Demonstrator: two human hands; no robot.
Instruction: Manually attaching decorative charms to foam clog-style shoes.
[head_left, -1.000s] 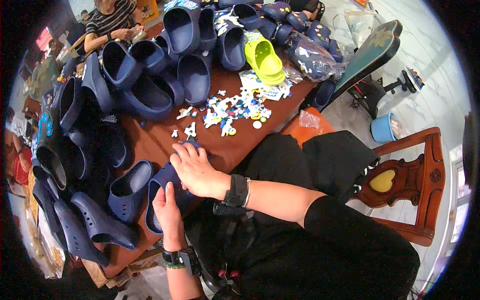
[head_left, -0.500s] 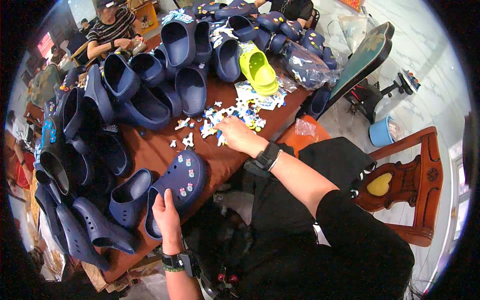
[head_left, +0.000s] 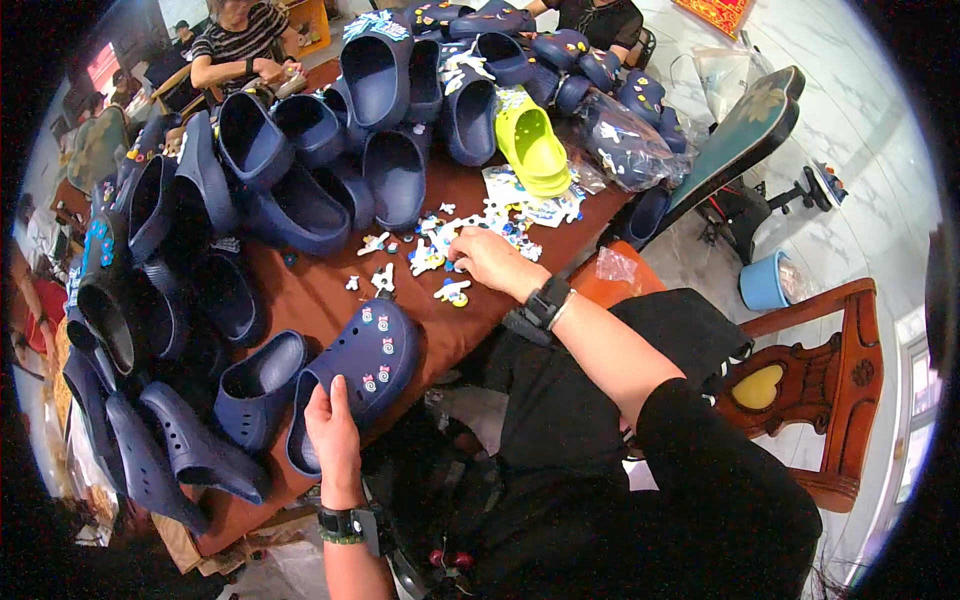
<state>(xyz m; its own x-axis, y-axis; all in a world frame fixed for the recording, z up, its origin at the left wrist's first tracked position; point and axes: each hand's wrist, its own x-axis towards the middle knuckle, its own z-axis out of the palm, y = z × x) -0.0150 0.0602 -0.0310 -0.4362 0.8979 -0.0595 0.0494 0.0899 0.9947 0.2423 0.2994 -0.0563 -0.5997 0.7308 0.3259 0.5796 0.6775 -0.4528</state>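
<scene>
My left hand [head_left: 333, 437] grips a navy clog [head_left: 372, 348] by its heel side, thumb over the rim. Several small candy-shaped charms in white, red and blue are fixed on its upper, around open holes. At the near edge of a loose pile of white, blue and yellow shoe charms [head_left: 510, 222], my right hand [head_left: 492, 262] has its fingers bent down and drawn together. Whatever sits between those fingertips is too small to make out. Just in front of that hand lies a small cluster of charms [head_left: 453, 292], apart from the pile.
Navy clogs [head_left: 290, 205] crowd the table's left and far sides, many stacked. A lime-green clog [head_left: 531, 148] rests behind the charms. Beyond it are bagged clogs [head_left: 625, 140]. A wooden chair [head_left: 800, 385] and a blue bucket [head_left: 764, 285] stand right. Two people sit across the table.
My right hand has shifted slightly toward me and right. A small cluster of charms now lies separated from the pile. The left hand still holds the clog in nearly the same place.
</scene>
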